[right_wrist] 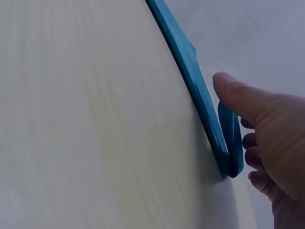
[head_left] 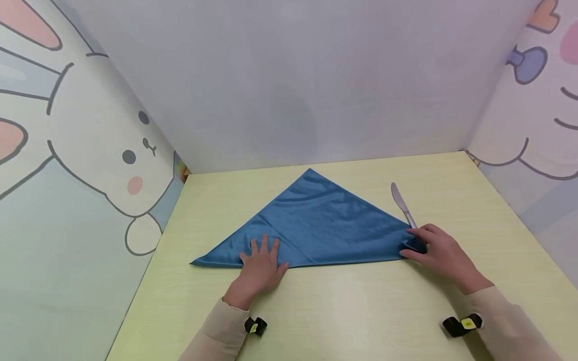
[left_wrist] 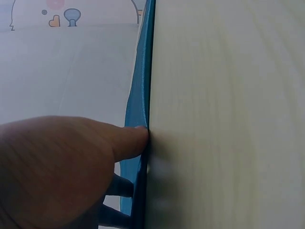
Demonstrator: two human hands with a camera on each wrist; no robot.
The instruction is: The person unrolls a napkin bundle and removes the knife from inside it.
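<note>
A blue satiny napkin lies on the table, folded into a wide triangle whose tip points away from me. My left hand presses flat on its left part with fingers spread. The left thumb rests along the napkin's near edge in the left wrist view. At the right end, my right hand holds the napkin's corner between thumb and fingers. That corner is doubled back into a small loop, seen in the right wrist view. A table knife lies just beyond the right hand, its lower handle hidden.
The pale wooden table meets a plain whitish wall at the back. Side walls with cartoon prints, including a rabbit, stand left and right. Both forearms wear beige sleeves with small black wrist devices.
</note>
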